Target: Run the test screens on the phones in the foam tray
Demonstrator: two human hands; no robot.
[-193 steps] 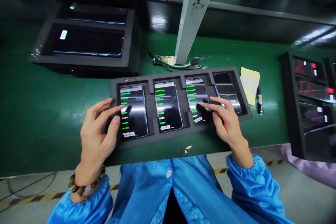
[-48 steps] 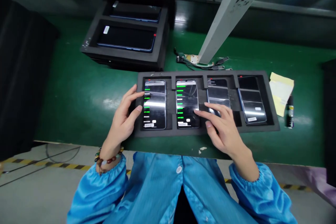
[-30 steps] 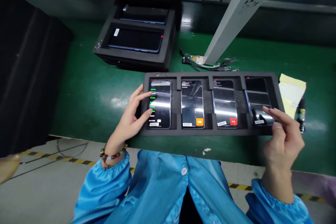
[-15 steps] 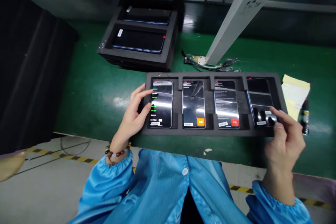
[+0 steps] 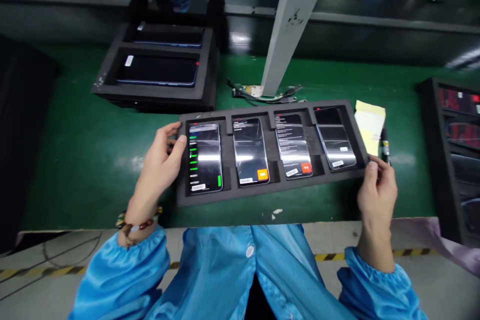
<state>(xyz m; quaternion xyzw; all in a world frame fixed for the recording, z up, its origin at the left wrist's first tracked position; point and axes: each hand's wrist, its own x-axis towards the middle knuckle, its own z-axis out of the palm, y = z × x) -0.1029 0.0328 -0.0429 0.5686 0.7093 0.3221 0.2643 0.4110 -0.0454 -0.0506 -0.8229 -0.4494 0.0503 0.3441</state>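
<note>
A black foam tray (image 5: 225,199) lies tilted slightly over the green table, its right end farther from me. My left hand (image 5: 159,160) grips its left end, thumb along the rim. At the opposite end, my right hand (image 5: 378,190) pinches the right edge. In the slots sit smartphones: one with green text lines (image 5: 204,157) at the left, one with an orange square (image 5: 250,150), one with a red-orange square (image 5: 293,145), and a dark-screened phone (image 5: 335,137) at the right.
A stack of black foam trays (image 5: 157,95) with phones stands at back left. Cables (image 5: 266,95) lie by the metal post (image 5: 288,25). Yellow paper (image 5: 369,125) and a black marker (image 5: 385,147) are beyond the tray's right end. Another phone tray (image 5: 435,135) is far right.
Both hands have moved from the end phones onto the tray's ends. The tray has turned, its right end now farther away. A green block shows on the left phone. The view has swung right.
</note>
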